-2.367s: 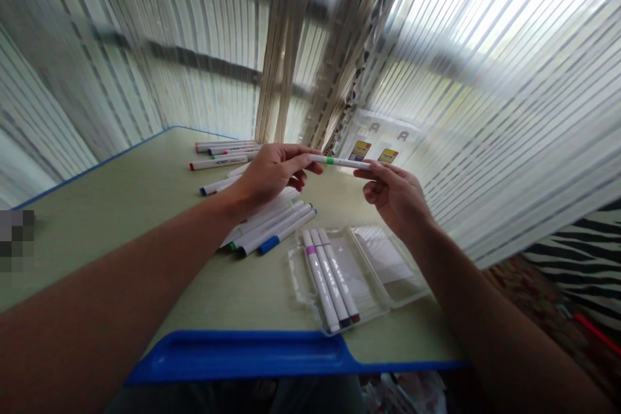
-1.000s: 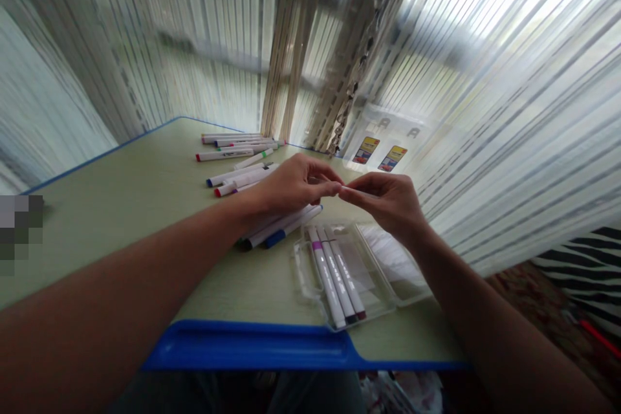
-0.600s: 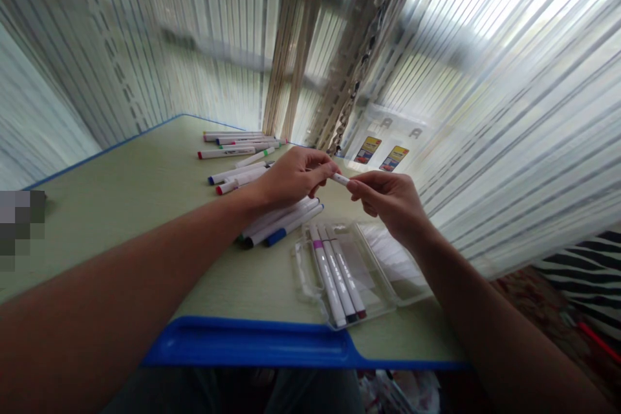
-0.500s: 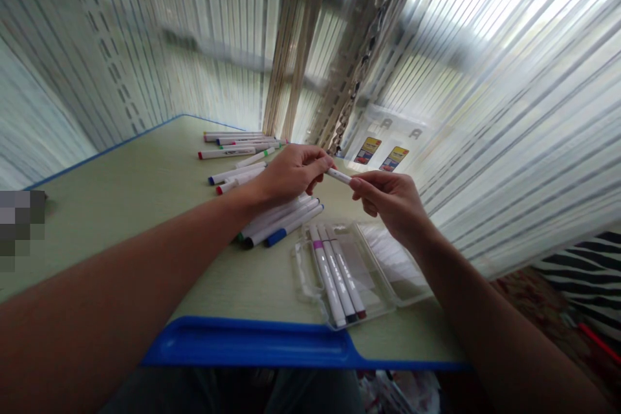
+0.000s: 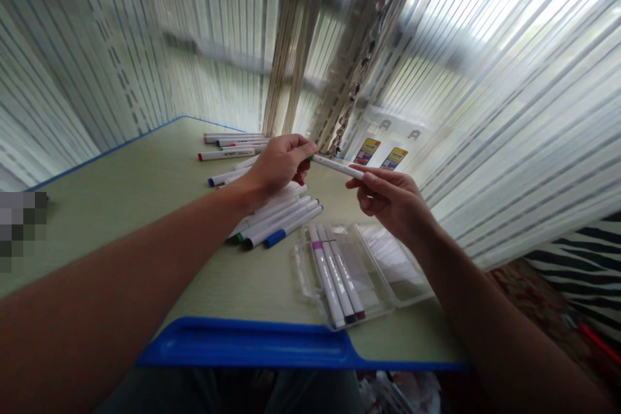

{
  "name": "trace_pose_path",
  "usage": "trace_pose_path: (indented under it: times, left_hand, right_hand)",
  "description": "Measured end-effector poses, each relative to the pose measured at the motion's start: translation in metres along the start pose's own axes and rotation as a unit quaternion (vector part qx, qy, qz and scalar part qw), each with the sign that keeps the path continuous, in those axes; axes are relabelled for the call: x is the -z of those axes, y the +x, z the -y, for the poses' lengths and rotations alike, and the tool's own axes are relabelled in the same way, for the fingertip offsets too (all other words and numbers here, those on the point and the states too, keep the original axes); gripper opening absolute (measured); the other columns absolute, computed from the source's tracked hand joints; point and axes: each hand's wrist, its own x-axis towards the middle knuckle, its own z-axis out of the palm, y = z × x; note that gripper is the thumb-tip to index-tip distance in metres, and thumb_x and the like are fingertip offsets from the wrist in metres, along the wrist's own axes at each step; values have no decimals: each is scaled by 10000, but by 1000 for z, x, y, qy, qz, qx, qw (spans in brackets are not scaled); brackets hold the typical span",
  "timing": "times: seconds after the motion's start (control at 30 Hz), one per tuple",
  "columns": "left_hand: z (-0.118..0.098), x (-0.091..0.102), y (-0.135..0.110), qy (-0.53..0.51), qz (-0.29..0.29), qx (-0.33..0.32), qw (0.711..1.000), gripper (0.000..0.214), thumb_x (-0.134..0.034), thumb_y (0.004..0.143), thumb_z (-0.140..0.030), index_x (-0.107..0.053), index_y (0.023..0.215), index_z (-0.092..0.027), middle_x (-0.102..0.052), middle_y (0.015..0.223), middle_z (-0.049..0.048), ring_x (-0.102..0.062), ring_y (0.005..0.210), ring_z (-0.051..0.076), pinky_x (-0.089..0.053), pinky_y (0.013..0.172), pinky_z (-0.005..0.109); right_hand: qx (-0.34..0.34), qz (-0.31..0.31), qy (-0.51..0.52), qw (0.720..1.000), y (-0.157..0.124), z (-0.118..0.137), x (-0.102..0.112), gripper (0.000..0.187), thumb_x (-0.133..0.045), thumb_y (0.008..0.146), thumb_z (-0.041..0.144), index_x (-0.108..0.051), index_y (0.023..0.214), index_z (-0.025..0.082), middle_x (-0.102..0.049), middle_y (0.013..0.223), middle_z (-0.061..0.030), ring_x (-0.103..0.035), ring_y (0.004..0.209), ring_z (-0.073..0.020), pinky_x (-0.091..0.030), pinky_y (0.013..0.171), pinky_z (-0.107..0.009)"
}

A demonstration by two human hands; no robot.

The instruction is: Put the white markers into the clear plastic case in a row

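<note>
A white marker (image 5: pixel 338 167) is held slantwise above the table, with a bit of green at its left end. My left hand (image 5: pixel 286 160) pinches that green end between thumb and fingers. The other end lies in the closed fingers of my right hand (image 5: pixel 392 193). Below them sits an open clear plastic case (image 5: pixel 361 265) with three white markers (image 5: pixel 338 275) side by side in its left half. Several more white markers (image 5: pixel 284 226) with coloured caps lie on the table under and beyond my left hand, which partly hides them.
A pale table (image 5: pixel 116 207) has a blue edge and a blue trough (image 5: pixel 257 344) at its front. Sheer striped curtains (image 5: pixel 218 32) hang behind it. Against them stands a clear package (image 5: pixel 395 126) with yellow labels. Zebra-striped fabric (image 5: pixel 582 272) is at the right.
My left hand has shifted left and my right hand slightly right, so more of the marker between them shows, including its green end. The case and its markers stay put.
</note>
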Motion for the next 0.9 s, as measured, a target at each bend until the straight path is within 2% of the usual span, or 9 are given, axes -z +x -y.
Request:
trace_pose_path:
  times: [0.17, 0.47, 0.73, 0.9]
  left_hand:
    - [-2, 0, 0, -7, -16, -4, 1000, 114, -608, 856, -183, -545, 762, -174, -497, 553, -43, -455, 442, 78, -430, 451, 218]
    - [-7, -3, -4, 7, -33, -20, 999, 73, -592, 884, -172, -542, 831, -175, -495, 539, -54, -455, 439, 81, -432, 452, 219]
    - [-5, -8, -7, 61, -22, -113, 991, 61, -609, 902, -203, -562, 890, -166, -546, 619, -37, -474, 461, 68, -374, 422, 191]
    - [-3, -12, -8, 57, -6, -132, 990, 119, -564, 956, -273, -554, 896, -170, -552, 641, -34, -460, 452, 62, -351, 425, 201]
  right_hand:
    - [-5, 28, 23, 999, -2, 2, 0, 247, -761, 765, 301, -802, 997, 224, -774, 899, -73, -512, 520, -87, -384, 437, -234]
    - [-3, 21, -9, 1000, -1, -2, 0, 265, -809, 748, 363, -808, 962, 208, -775, 837, -68, -508, 485, -77, -402, 434, -237]
    - [40, 36, -113, 992, 1, -13, 1, 254, -828, 748, 380, -799, 891, 172, -756, 743, -50, -537, 464, -77, -445, 436, -231]
    - [58, 12, -174, 983, 0, -10, -4, 258, -856, 698, 383, -783, 797, 156, -687, 600, -13, -527, 453, -81, -436, 430, -225]
